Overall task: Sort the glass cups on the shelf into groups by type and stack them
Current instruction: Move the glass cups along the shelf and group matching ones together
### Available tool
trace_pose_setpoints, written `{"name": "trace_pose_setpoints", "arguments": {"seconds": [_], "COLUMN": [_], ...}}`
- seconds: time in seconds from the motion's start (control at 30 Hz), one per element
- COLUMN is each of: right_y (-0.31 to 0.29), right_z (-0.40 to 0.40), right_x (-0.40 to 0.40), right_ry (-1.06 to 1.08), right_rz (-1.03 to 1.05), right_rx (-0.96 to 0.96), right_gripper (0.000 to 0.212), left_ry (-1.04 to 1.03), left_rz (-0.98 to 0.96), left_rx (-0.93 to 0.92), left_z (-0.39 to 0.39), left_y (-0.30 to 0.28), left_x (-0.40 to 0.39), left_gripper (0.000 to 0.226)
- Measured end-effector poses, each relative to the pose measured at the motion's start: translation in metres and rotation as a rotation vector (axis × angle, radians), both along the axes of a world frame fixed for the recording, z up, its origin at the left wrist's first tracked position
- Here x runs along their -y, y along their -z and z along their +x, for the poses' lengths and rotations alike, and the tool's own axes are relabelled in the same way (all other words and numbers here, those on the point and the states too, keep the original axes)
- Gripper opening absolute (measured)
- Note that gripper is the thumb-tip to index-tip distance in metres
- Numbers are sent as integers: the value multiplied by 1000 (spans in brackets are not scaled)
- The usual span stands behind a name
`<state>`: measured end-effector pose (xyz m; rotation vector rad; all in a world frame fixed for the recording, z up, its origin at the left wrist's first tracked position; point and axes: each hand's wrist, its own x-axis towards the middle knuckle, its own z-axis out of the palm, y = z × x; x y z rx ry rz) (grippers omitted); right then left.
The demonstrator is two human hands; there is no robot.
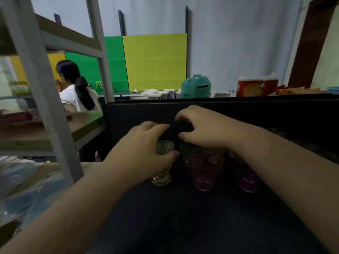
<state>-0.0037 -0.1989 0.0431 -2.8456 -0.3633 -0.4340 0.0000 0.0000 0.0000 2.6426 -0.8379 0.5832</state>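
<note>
Step in hand looks like bringing like cups together: left hand (146, 153) is wrapped round a clear footed glass (162, 162), thumb curled across its near side just under the rim, fingers round the far side, foot apparently on the dark shelf (183, 217). Right hand (203, 129) sits over the mouth of the purple stack (203, 165), which reads as patterned purple-tinted glasses nested one in another; thumb lies at the rim, fingers arched and spread above the top. Can't tell whether it's pinching the top cup or just capping it; contact at the rim is blurred. Advice: keep the clear glass vertical, lift straight up before translating, since the purple stack stands just beside it at its 3 o'clock and a sideways drag would likely clip rims. Hold the purple stack steady with the right hand while the left moves; tall nested glass will probably tip easily. Clear glass is narrow at the stem and wider at the rim, so gripping the bowl as now seems sound. Relative layout: clear glass lies directly under the left palm, at 9 o'clock of the right hand; purple stack lies directly below the right hand; a second purple cup (246, 178) stands at 3 o'clock of the stack, partly hidden under the right forearm, near but whether touching I can't tell. Background: grey rack (36, 74) at 10 o'clock, a person (78, 88) seated beyond it.
</note>
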Motion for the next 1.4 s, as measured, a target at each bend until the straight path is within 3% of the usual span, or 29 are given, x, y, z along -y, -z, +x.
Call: {"name": "trace_pose_setpoints", "arguments": {"seconds": [0.13, 0.3, 0.43, 0.7, 0.87, 1.03, 1.17, 1.4], "right_y": [4, 11, 18, 36, 37, 9, -16, -9], "right_z": [32, 63, 85, 115, 116, 86, 33, -92], "right_x": [-7, -16, -33, -70, -68, -73, -65, -15], "right_ry": [28, 17, 1, -54, -36, -61, -29, 87], "right_rz": [-160, -339, -434, -546, -417, -242, -181, 92], "right_rx": [-189, -399, -458, -669, -599, -385, -174, -41], "right_gripper": [61, 77, 81, 52, 44, 59, 64, 50], "left_ry": [-101, -82, -65, -70, -73, -99, -76, 105], "left_rz": [233, 123, 66, -59, -106, -155, -205, -281], "left_rx": [-151, -147, -164, -159, -163, -158, -97, 0], "left_z": [21, 31, 30, 18, 6, 1, -7, -51], "left_y": [17, 27, 28, 29, 34, 35, 23, 4], "left_x": [9, 7, -3, -37, -55, -77, -87, -54], "left_gripper": [86, 73, 67, 62, 67, 77, 78, 75]}}
